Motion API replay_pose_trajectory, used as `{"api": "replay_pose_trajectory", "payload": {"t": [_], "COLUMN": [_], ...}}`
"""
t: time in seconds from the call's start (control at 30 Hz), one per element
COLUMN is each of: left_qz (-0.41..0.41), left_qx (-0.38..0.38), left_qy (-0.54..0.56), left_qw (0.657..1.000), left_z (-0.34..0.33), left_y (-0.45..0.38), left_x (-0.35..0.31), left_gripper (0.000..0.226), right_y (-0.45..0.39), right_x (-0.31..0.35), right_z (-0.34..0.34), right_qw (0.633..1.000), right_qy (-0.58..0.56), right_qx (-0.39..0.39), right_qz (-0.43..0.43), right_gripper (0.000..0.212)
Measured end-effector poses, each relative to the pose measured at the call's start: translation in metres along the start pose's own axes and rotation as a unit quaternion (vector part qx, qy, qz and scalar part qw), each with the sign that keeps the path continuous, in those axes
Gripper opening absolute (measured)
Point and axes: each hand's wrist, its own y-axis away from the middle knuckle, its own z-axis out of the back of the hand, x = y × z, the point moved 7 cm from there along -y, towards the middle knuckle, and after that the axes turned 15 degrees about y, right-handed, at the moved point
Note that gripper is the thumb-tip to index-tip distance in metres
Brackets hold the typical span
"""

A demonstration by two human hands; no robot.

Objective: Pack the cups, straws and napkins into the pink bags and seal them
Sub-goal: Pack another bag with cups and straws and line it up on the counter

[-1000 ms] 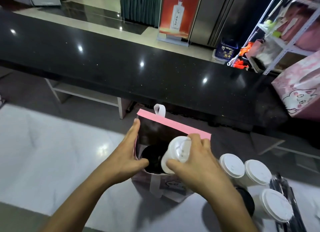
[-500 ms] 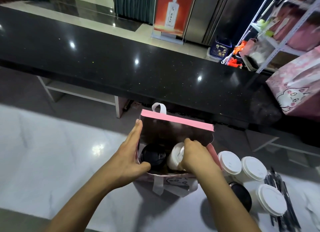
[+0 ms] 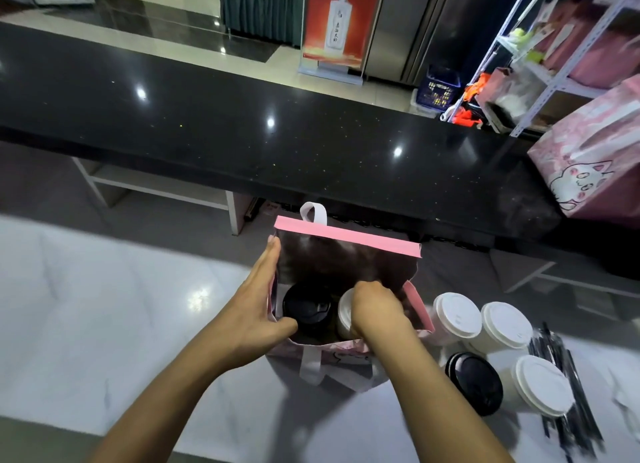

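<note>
Left hand [image 3: 254, 310]: fingers straight, flat against the outside of the left wall of the open pink bag [image 3: 346, 236], thumb hooked over the near-left rim. Holds the mouth open, nothing clamped.

Pink bag stands upright on the white marble counter [image 3: 104, 289], mouth up, pink far rim raised, white handle loop [image 3: 313, 213] at the far-left corner, second white handle hanging down the near face.

Inside the bag, left side: black-lidded cup [image 3: 306, 308], upright. Just right of it, touching or nearly so: white-lidded cup [image 3: 344, 312], mostly hidden.

Right hand [image 3: 375, 312]: down inside the bag, fingers curled over the top of the white-lidded cup, gripping it.

Right of the bag on the counter: two white-lidded cups [image 3: 457, 319] and [image 3: 506, 326] side by side, farther row; nearer row has a black-lidded cup [image 3: 476, 381] and another white-lidded cup [image 3: 542, 384]. All upright, close-packed.

Far-right edge: bundle of black wrapped straws [image 3: 568, 393] lying on the counter, blurred.

Far right, on the black raised counter [image 3: 242, 133]: second pink bag with cat print [image 3: 595, 158].
</note>
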Motion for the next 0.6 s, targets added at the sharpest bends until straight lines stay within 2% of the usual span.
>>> {"api": "replay_pose_trajectory", "payload": {"t": [0.2, 0.3, 0.4, 0.5, 0.6], "left_qz": [-0.015, -0.026, -0.032, -0.105, -0.179], "left_qx": [-0.003, -0.021, -0.065, -0.102, -0.096], "left_qy": [-0.032, -0.088, -0.18, -0.243, -0.295], "left_qw": [0.999, 0.996, 0.981, 0.959, 0.934], "left_z": [-0.001, 0.0, 0.004, 0.002, -0.014], "left_y": [-0.013, -0.016, -0.013, -0.007, -0.002], "left_x": [0.002, -0.005, -0.022, -0.044, -0.061], "left_gripper": [0.104, 0.091, 0.065, 0.038, 0.03], "right_y": [0.009, 0.031, 0.06, 0.08, 0.092], "right_x": [0.0, -0.007, -0.014, -0.021, -0.032], "right_z": [0.005, 0.03, 0.046, 0.045, 0.036], "right_qw": [1.0, 0.99, 0.966, 0.939, 0.907], "right_qy": [-0.015, -0.06, -0.114, -0.155, -0.194], "right_qx": [0.004, -0.109, -0.203, -0.279, -0.355], "right_qz": [0.019, 0.067, 0.116, 0.132, 0.116], "right_gripper": [0.048, 0.046, 0.047, 0.039, 0.031]}}
